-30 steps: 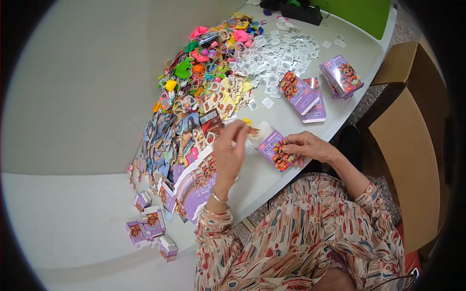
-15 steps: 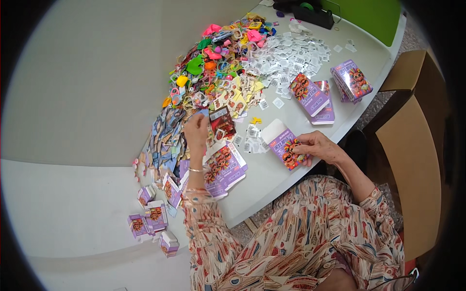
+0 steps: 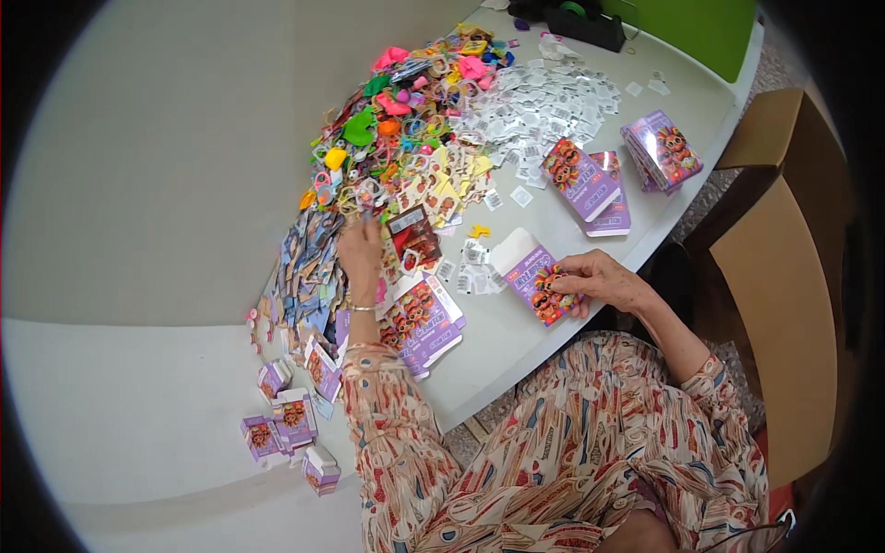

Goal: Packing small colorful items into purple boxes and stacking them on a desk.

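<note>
My right hand (image 3: 604, 280) grips a purple box (image 3: 530, 276) with cartoon figures, thumb on its front; the box's white end flap stands open toward the upper left. On the left, my left hand (image 3: 359, 253) is over the edge where a heap of bluish cards (image 3: 309, 253) meets a heap of colourful trinkets (image 3: 392, 120). Its fingers are bent together, and what they hold is too small to make out. Beside this hand lie a dark red packet (image 3: 415, 238) and flattened purple boxes (image 3: 426, 323).
A spread of small white printed packets (image 3: 544, 106) covers the far table. Purple boxes (image 3: 585, 184) and a stack of filled-looking boxes (image 3: 662, 152) stand at right. Small purple cartons (image 3: 295, 415) lie at lower left. A tape dispenser (image 3: 590, 28) and cardboard box (image 3: 779, 267) flank the table.
My left hand has moved slightly left and down, over the cards. A blue card that was by its fingertips no longer shows there. My right hand keeps its hold on the box.
</note>
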Demonstrator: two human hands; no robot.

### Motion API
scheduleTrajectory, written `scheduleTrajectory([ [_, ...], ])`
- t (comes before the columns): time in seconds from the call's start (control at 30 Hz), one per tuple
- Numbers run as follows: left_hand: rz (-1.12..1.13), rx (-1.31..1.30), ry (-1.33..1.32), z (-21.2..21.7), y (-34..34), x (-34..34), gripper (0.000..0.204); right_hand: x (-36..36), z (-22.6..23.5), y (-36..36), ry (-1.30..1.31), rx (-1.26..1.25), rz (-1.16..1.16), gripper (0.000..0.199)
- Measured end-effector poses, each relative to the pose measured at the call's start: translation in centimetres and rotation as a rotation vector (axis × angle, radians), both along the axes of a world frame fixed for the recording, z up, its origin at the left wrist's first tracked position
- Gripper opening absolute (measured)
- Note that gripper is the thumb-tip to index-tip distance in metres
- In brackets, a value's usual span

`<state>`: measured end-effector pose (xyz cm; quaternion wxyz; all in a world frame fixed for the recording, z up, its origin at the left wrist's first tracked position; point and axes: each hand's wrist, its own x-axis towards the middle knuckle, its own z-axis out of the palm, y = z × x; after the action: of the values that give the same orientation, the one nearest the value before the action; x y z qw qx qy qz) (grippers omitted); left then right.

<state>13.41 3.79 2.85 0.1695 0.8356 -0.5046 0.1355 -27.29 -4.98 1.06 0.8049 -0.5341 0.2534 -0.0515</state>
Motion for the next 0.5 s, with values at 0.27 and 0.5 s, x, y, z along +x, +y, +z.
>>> scheduleTrajectory([
  [0.27, -0.267, -0.439, 0.438, 5.4, -0.3, -10.0, 0.01, -0.2, 0.0, -0.2, -0.016, 0.011, 0.004, 0.033],
  [0.5, -0.062, -0.428, 0.525, 2.1, 0.7, -4.0, 0.016, -0.1, -0.8, 0.3, -0.051, -0.003, 0.002, 0.035],
])
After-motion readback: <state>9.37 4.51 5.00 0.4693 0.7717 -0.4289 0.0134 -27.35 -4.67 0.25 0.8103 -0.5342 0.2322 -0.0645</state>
